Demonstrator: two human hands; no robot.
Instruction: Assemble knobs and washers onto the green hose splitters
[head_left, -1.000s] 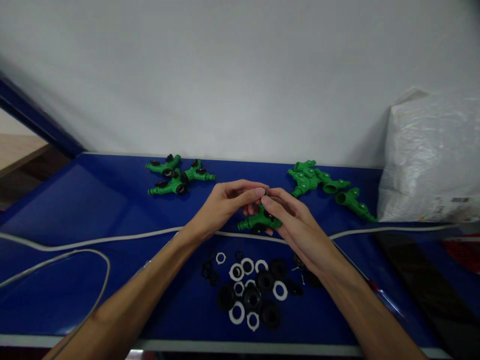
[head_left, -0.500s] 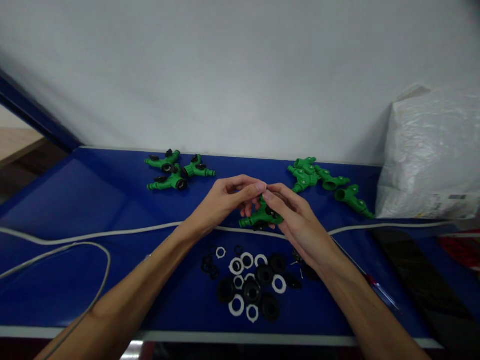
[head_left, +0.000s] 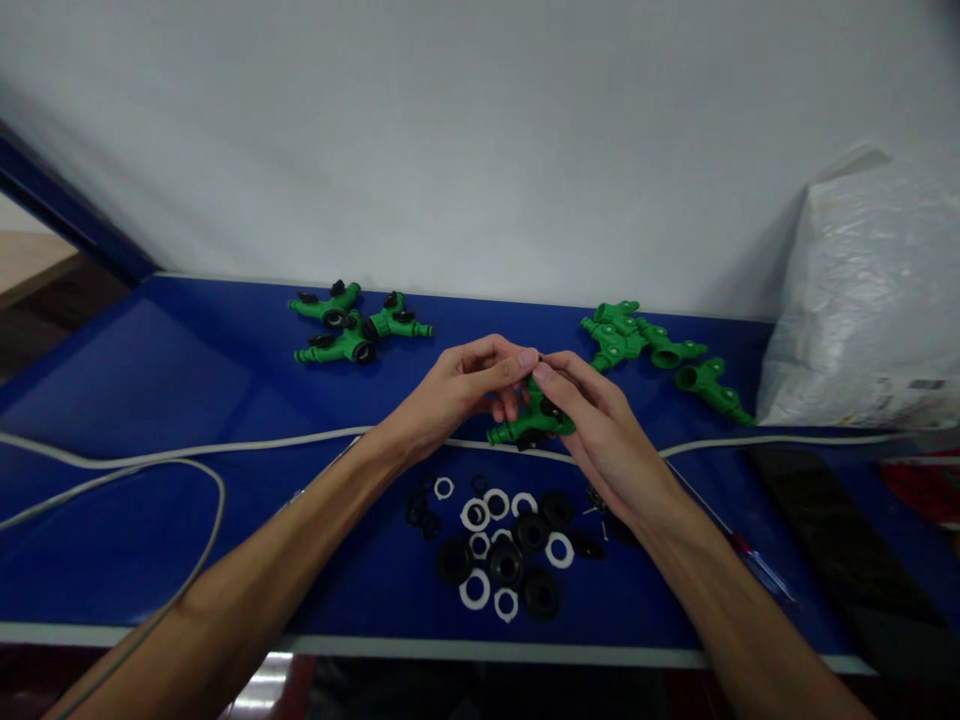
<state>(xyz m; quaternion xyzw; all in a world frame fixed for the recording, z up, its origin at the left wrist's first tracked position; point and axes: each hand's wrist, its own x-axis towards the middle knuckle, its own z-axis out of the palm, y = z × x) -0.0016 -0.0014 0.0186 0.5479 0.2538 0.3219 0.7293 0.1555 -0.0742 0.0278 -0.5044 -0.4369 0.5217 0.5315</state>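
My right hand (head_left: 596, 415) is closed around a green Y-shaped hose splitter (head_left: 513, 430) with black valve knobs. One outlet of the splitter points left, and another rises toward my fingertips. My left hand (head_left: 472, 380) is pinched at that upper end, its thumb tip meeting my right thumb. A tiny dark spot shows between the fingertips; what it is cannot be made out. Below the hands lie white ring washers (head_left: 559, 550), black threaded collars (head_left: 505, 563) and small black O-rings (head_left: 429, 525), with small screws (head_left: 604, 530) beside them.
Splitters with black knobs (head_left: 337, 345) sit at the back left. Knobless green bodies (head_left: 617, 340) lie at the back right, near a plastic-wrapped package (head_left: 862, 310). A white cable (head_left: 247, 446) crosses the blue table (head_left: 225, 340). A screwdriver (head_left: 761, 570) lies right of my right forearm.
The view has shifted slightly, so the table sits higher in the picture. Both hands remain together at the splitter's upper end, with only small finger movement.
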